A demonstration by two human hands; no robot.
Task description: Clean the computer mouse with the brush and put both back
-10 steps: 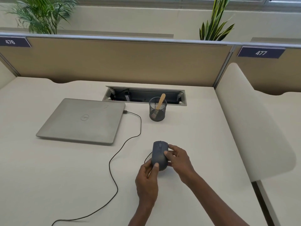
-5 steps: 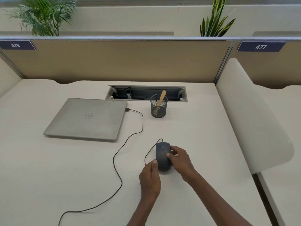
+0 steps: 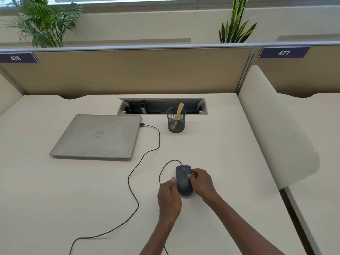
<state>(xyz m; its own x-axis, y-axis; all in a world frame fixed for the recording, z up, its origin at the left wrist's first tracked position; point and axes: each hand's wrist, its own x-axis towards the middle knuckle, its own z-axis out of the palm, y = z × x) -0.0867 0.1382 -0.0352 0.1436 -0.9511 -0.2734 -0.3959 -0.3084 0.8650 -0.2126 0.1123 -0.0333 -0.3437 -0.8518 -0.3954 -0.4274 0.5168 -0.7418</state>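
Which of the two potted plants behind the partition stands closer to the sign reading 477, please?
The upright, sword-leaved green plant, near the blue 477 sign; the feathery palm-like plant stands far left.

Bench: off-white top, tan partition along the far edge, a white curved divider on the right side. A rectangular cable well is cut into the top near the far edge. Lying directly on the top: closed grey laptop at left; black mesh cup just in front of the well; dark mouse nearer the front edge. A black cable runs across the top from the laptop's right side.
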